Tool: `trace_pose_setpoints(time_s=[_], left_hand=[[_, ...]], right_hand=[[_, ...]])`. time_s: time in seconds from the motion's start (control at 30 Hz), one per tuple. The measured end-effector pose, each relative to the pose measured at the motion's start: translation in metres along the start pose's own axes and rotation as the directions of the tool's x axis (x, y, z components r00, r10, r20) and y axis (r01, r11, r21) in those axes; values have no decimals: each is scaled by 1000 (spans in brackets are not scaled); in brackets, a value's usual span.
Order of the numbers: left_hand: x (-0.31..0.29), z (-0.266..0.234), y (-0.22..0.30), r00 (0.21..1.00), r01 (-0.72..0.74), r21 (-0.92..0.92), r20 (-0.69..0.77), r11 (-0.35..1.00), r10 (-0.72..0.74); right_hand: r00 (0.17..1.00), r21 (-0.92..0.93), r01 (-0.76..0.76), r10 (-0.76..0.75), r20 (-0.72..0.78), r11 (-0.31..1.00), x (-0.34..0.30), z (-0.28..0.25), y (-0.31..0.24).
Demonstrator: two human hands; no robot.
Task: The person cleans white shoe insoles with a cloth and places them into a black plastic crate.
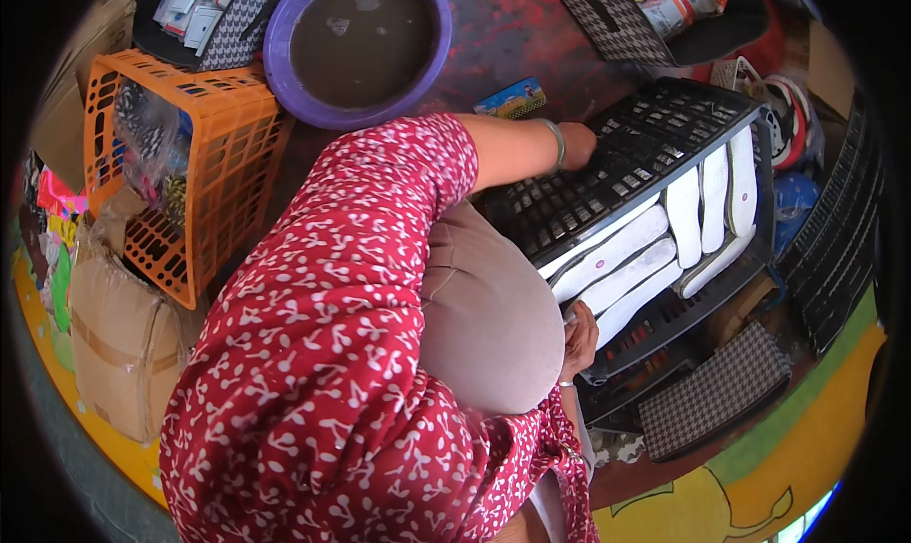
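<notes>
A black plastic basket (634,143) lies on its side, its opening toward the lower right. Packed inside are several long white rounded pieces with dark edges, like shoe soles (622,249); their exact kind is unclear. Against the basket's upper slatted side, my left hand (575,147) is closed in a fist, and whatever it may grip is hidden. My right hand (580,338) is beside the lower white pieces at the basket's mouth. Its fingers are curled, with a small pale bit showing at the fingertips.
A purple basin (279,59) of murky water stands at the top. An orange basket (195,164) and a cardboard box (123,339) are on the left. A small colourful packet (512,98) lies near my left hand. A checked bin (716,388) sits lower right.
</notes>
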State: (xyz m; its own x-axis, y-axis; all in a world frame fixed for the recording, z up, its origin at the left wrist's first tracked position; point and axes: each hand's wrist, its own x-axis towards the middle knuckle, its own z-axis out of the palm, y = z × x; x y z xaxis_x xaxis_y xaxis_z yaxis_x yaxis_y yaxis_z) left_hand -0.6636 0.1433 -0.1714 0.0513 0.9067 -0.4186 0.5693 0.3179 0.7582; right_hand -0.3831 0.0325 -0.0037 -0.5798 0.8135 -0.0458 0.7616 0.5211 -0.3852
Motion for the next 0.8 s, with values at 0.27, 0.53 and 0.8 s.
trace_pose_setpoints(time_s=[0.27,0.53,0.8], left_hand=[[-24,-36,39,982,-123,-113,-156,986,104],[-71,-45,67,883,-377,22,-295,926,366],[7,-30,-11,843,-166,-230,-537,959,17]], right_hand=[[1000,1,20,-20,-19,1000,3,1,5],[999,-36,44,-45,-15,998,-5,-22,-2],[1000,7,-12,12,-12,1000,7,2,11]])
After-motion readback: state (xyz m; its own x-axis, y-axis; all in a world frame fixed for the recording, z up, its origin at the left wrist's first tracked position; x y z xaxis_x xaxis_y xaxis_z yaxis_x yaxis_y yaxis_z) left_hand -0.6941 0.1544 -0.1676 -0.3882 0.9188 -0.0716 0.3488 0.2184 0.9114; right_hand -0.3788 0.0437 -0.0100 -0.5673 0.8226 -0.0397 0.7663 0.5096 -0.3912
